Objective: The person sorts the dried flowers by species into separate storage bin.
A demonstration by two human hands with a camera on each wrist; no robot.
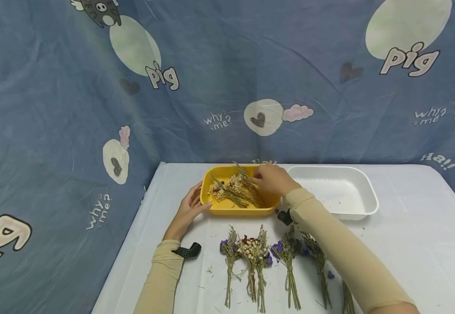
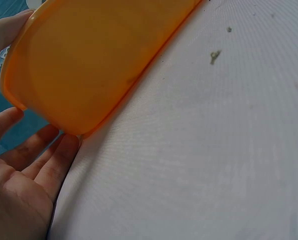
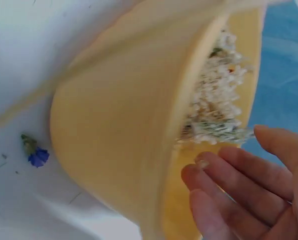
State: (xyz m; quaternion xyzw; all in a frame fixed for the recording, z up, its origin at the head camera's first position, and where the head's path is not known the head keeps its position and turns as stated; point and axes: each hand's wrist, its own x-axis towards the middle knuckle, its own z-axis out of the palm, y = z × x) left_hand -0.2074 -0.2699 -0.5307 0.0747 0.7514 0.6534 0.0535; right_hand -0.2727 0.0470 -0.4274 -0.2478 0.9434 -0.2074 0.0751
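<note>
A yellow tray [image 1: 243, 212] holds small bunches of dried flowers [image 1: 233, 187] with pale blossoms and green-grey sprigs. My left hand [image 1: 186, 211] grips the tray's left end, thumb along the front corner and fingers against the end wall. In the left wrist view, the fingertips [image 2: 64, 145] touch low on the tray's wall. My right hand [image 1: 272, 178] is inside the tray's right part, beside the bunches. The right wrist view shows its thumb apart from loosely bent fingers [image 3: 238, 175], with a tiny pale bit at one fingertip.
A white tray [image 1: 361, 216] stands to the right of the yellow one. Several tied bunches of dried flowers [image 1: 251, 253] lie in a row on the white table in front, some under the right forearm. A loose purple blossom [image 3: 37, 156] and plant crumbs lie nearby. A blue printed cloth [image 1: 212, 65] hangs behind.
</note>
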